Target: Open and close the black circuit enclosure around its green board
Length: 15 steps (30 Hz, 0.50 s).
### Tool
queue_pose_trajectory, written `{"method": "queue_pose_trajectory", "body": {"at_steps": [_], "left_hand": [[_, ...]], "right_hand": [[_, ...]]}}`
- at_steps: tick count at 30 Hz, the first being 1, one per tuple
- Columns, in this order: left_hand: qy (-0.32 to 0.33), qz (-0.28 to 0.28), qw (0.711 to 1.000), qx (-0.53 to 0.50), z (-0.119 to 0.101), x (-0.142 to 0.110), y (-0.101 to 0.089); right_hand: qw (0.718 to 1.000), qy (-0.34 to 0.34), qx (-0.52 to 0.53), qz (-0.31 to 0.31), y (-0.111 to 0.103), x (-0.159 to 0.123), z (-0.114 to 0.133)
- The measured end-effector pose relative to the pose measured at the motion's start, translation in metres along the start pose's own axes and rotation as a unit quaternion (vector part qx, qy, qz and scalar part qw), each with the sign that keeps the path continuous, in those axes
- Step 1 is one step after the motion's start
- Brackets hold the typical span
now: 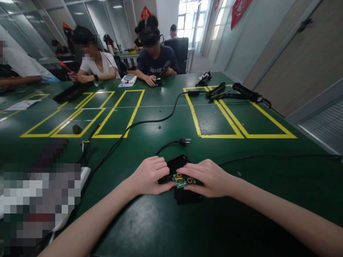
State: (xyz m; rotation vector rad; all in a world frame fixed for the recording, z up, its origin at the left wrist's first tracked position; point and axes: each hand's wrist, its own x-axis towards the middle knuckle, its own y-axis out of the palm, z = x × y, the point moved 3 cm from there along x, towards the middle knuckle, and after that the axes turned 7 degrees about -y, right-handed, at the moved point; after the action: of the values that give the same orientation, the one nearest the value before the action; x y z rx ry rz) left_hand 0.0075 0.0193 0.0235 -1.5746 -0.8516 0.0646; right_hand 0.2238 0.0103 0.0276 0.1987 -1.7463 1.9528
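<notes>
Between my hands is a small green circuit board (181, 183) with copper-coloured coils on it. My right hand (207, 178) grips its right side between thumb and fingers. My left hand (154, 175) is closed at the board's left end, with its thumb by the edge and its fingers curled near dark wires; what exactly it pinches is partly hidden. Beneath and around the board lie two black plastic case halves, one behind (179, 163) and one in front (187, 197). A black cord with a plug (184, 141) lies just beyond my left hand.
The green table (139, 221) carries yellow tape rectangles. A long black cable (150, 121) crosses it to a dark adapter (194, 92). Black tool-like items (241, 93) rest at the far right. A white object (83, 178) stands at left. Across the table, co-workers sit, one holding a power tool (165, 67).
</notes>
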Motion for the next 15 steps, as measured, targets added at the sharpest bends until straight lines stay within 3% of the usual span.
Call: {"method": "queue_pose_trajectory", "body": {"at_steps": [8,15], "left_hand": [[-0.089,0.064,0.994,-0.007,0.013,-0.005,0.007],[-0.127,0.067,0.990,-0.011,0.012,-0.005,0.010]], "right_hand": [[0.998,0.051,-0.014,-0.013,0.010,-0.012,-0.013],[0.995,0.094,-0.018,0.008,0.013,-0.014,-0.012]]}}
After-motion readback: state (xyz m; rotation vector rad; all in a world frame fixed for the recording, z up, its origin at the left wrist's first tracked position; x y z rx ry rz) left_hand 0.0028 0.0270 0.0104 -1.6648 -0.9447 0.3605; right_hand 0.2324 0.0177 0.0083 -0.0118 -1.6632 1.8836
